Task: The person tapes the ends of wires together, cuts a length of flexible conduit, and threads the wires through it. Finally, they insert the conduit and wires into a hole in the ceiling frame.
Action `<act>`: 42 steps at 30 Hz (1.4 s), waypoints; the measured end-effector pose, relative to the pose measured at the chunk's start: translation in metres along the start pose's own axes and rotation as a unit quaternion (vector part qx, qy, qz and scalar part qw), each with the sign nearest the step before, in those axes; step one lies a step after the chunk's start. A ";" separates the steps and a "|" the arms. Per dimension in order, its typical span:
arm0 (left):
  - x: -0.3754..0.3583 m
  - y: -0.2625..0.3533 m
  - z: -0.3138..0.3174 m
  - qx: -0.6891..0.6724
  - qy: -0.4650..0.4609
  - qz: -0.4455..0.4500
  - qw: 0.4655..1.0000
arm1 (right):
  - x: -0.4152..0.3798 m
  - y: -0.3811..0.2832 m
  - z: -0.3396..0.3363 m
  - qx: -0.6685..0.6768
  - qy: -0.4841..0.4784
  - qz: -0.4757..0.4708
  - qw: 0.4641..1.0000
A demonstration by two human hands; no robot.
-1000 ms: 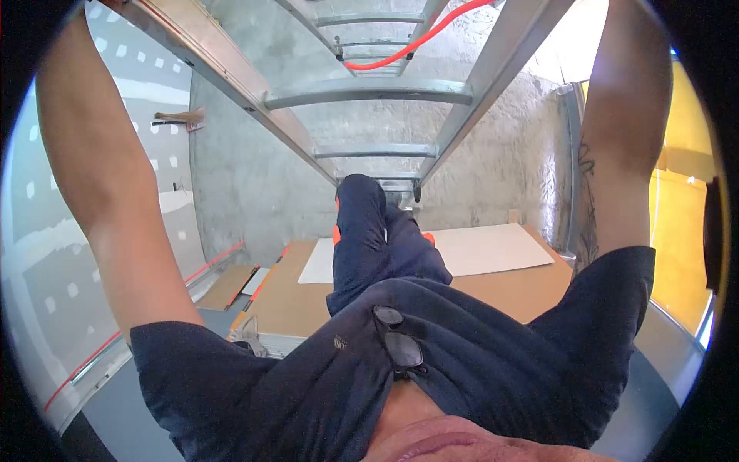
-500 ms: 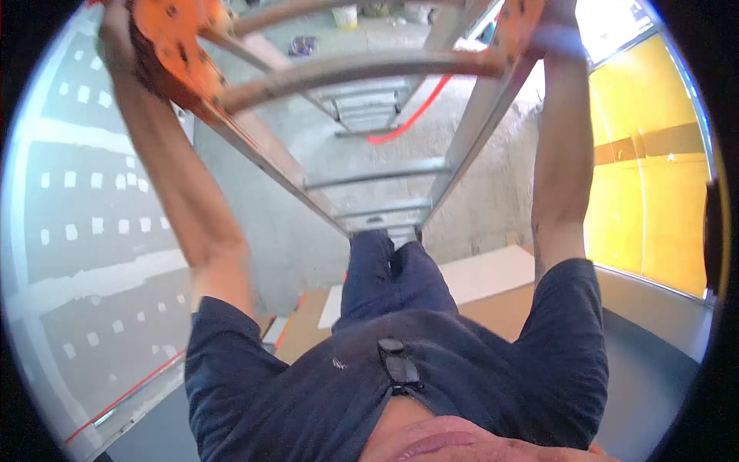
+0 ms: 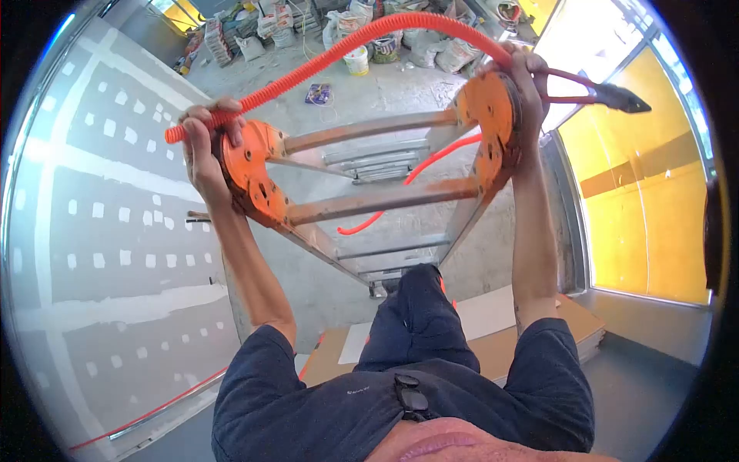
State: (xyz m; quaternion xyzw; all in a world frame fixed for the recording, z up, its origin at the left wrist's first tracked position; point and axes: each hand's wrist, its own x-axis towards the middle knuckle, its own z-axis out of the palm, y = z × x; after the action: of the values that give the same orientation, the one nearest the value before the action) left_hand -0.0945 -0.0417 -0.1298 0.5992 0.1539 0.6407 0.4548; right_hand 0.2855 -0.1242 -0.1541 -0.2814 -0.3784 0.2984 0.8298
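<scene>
My left hand [image 3: 206, 150] is closed around one end of an orange corrugated conduit [image 3: 339, 52], its fingers against the left orange hinge [image 3: 250, 165] of a metal folding ladder [image 3: 385, 202]. At the right hinge [image 3: 493, 115], my right hand [image 3: 530, 96] is closed on the conduit and on a tool with red handles and a dark pointed head [image 3: 622, 98]. The conduit arches between both hands above the ladder's top, and another length of it hangs down behind the rungs. My legs [image 3: 412, 323] are up against the ladder's lower rungs.
A grey plasterboard wall [image 3: 108, 254] with white filler patches rises at the left. Yellow panels [image 3: 647, 192] stand at the right. Several sacks [image 3: 277, 23] and a white bucket [image 3: 356, 61] sit on the concrete floor ahead. Stacked boards [image 3: 577, 327] lie below me.
The view has tilted forward, bringing both hands, the arched conduit and the tool into sight. The ladder's top now sits lower in view. Both hands stay at the hinges.
</scene>
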 end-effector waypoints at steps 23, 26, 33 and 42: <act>0.046 0.050 0.030 0.065 0.034 -0.254 0.964 | 0.015 -0.028 0.033 0.057 0.080 0.091 0.991; 0.049 0.052 0.036 0.051 0.014 -0.238 0.970 | 0.016 -0.032 0.034 0.045 0.092 0.103 0.989; 0.047 0.058 0.036 0.129 -0.009 -0.253 0.959 | 0.020 -0.037 0.039 0.051 0.091 0.117 0.988; 0.032 0.043 0.015 0.157 -0.038 -0.274 0.948 | 0.022 -0.041 0.044 0.032 0.119 0.157 0.980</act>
State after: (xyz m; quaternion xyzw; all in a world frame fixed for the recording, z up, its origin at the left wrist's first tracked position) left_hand -0.0936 -0.0453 -0.0739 0.6220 0.3932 0.4357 0.5183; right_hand 0.2740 -0.1254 -0.0915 -0.3444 -0.2185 0.4013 0.8201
